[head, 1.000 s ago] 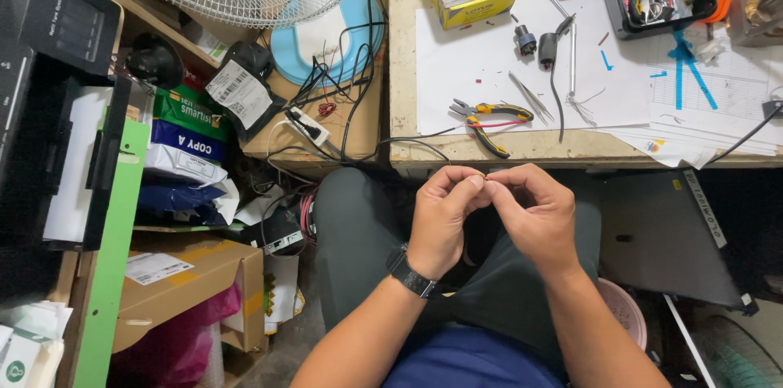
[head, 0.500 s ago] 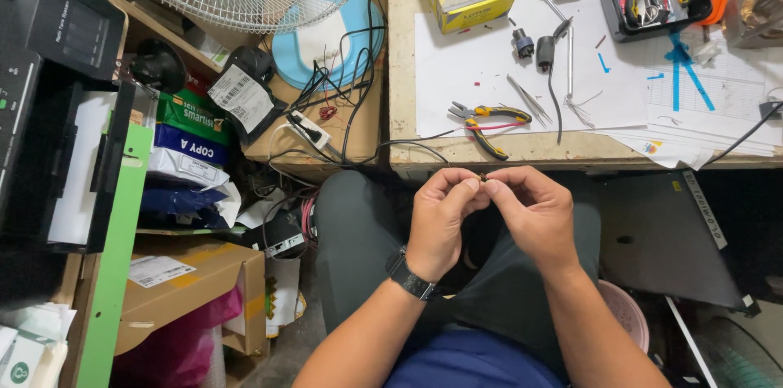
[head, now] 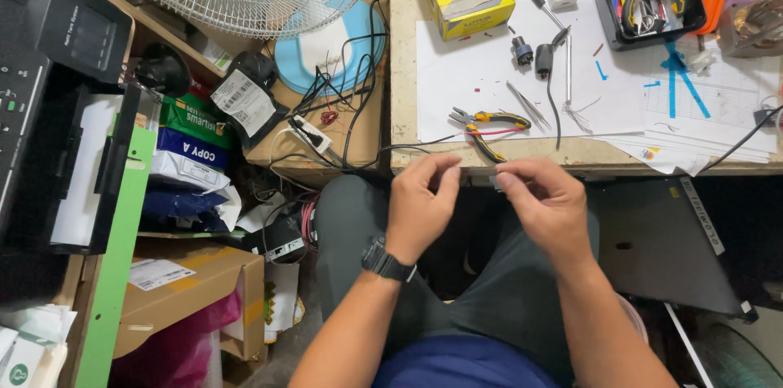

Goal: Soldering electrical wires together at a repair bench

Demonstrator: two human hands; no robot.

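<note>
So my left hand [head: 420, 205] sits over my lap with fingers curled and thumb meeting fingertips, pinching something too small to make out. The right hand [head: 546, 200] is just beside it, same pinch; the two aren't touching. Both hover right under the worktop [head: 400, 70] edge, near the pliers [head: 487, 122] lying on the white paper [head: 465, 70]. Open room is basically just my lap.
</note>
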